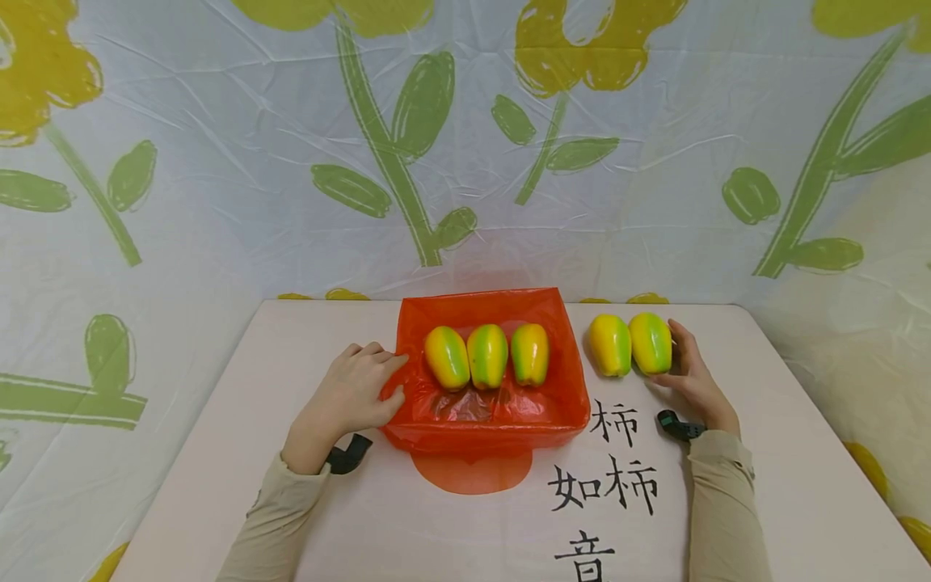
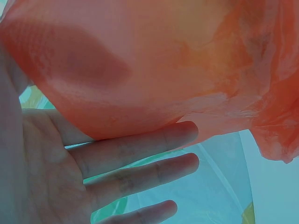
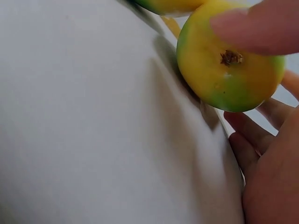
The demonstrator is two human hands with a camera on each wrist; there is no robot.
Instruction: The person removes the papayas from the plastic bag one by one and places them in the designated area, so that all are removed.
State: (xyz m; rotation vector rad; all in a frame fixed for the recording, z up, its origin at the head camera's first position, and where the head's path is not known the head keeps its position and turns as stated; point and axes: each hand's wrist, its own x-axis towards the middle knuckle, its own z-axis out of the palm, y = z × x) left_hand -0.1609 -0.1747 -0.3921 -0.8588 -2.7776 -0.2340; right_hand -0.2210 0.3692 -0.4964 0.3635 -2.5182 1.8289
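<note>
My left hand [image 1: 358,388] reaches over the left rim of a red plastic bag [image 1: 483,440], which stands opened out like a box. In the left wrist view, straight fingers [image 2: 135,182] lie against the red film [image 2: 154,93], with a dark finger-shaped shadow showing through it. Three yellow-green fruits sit side by side inside, the middle fruit [image 1: 487,356] touching the left one. My right hand [image 1: 691,376] grips another yellow-green fruit [image 1: 650,343] on the table, thumb [image 3: 257,28] over its end and fingers round its right side. Beside that lies one more fruit [image 1: 610,346].
A pale cloth with black characters [image 1: 614,424] and a red printed shape [image 1: 473,473] covers the table [image 1: 778,453]. Behind stands a white curtain [image 1: 254,121] printed with flowers. Black wrist devices [image 1: 349,454] sit under both wrists.
</note>
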